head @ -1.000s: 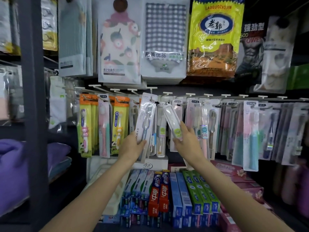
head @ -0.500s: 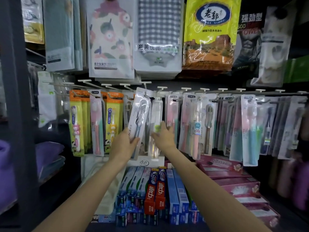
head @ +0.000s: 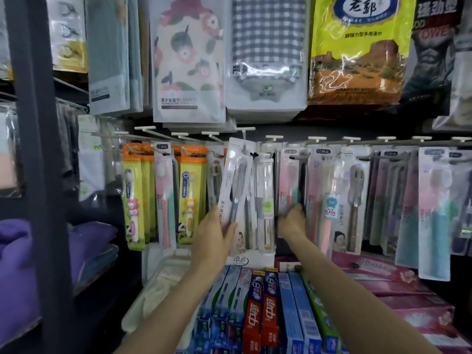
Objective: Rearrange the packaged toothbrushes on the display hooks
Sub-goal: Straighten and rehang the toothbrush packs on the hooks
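Packaged toothbrushes hang in a row on white display hooks (head: 273, 137). My left hand (head: 213, 235) grips the lower part of a white toothbrush pack (head: 236, 175), held tilted in front of the row, its top near a hook. A clear tube-style toothbrush pack (head: 264, 192) hangs straight on a hook between my hands. To its right, my right hand (head: 291, 221) closes on the lower edge of a hanging pink toothbrush pack (head: 290, 180). More pink and teal packs (head: 434, 213) fill the hooks to the right.
Orange children's toothbrush packs (head: 132, 195) hang at the left. Toothpaste boxes (head: 263, 307) lie below my arms, pink boxes (head: 383, 279) to their right. Bagged towels (head: 189, 60) hang above. A dark shelf post (head: 38, 175) stands at the left, with folded purple towels (head: 15, 254) behind it.
My right hand brought the clear tube pack to a hook, let it go, and moved right onto the pink pack. My left hand kept hold of the white pack.
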Demonstrator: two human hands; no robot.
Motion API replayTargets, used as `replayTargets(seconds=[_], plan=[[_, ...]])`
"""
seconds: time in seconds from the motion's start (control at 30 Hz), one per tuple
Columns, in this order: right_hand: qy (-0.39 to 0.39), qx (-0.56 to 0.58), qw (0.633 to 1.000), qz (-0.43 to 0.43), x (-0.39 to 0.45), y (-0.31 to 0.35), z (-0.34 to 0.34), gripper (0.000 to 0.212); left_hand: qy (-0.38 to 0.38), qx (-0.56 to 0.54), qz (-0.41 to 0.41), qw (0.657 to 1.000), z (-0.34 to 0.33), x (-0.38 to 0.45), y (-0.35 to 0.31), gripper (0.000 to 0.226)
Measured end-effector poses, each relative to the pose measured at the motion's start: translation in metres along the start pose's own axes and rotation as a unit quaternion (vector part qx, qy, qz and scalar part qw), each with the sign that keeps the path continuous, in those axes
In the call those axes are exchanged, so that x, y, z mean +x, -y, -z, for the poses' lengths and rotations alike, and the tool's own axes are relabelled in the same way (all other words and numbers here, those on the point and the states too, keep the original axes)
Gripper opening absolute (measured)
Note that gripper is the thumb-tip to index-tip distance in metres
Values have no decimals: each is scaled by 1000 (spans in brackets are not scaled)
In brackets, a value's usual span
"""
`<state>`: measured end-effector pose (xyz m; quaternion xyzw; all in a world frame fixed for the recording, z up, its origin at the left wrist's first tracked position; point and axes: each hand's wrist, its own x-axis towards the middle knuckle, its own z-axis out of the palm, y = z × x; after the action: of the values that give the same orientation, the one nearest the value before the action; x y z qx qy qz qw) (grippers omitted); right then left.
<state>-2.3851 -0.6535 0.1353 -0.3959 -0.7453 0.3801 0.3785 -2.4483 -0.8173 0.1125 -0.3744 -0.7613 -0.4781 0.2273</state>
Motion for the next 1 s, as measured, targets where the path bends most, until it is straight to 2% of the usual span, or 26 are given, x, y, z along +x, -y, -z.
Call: replayTargets(seconds=[0.07,0.13,0.37,0.53,0.7,0.83,1.0], plan=[[-6,10,1000,-23,3,0,-3,58,0,-5,-13,1000,0,-1,3,24],[-5,20,1000,-21,-1,-2,-5,57,-2,-14,-22,1000,1,-2,4,31],[-12,22,996,86,-34,-1,13,38,-8,9,-37,999,5,-7,-1,39],[-31,-94,983,155,-59,4,61,39,-5,18,-37,999,6,-9,-6,24],[-49,-214,954,202,-72,13,101,56,-15,31,-19,999,2,-15,-14,38],[-49,-247,946,206,-74,19,122,48,-9,8,18,1000,-5,-20,-26,54],[-33,-230,952,198,-75,16,139,51,-18,33,2,999,3,-19,-21,51]])
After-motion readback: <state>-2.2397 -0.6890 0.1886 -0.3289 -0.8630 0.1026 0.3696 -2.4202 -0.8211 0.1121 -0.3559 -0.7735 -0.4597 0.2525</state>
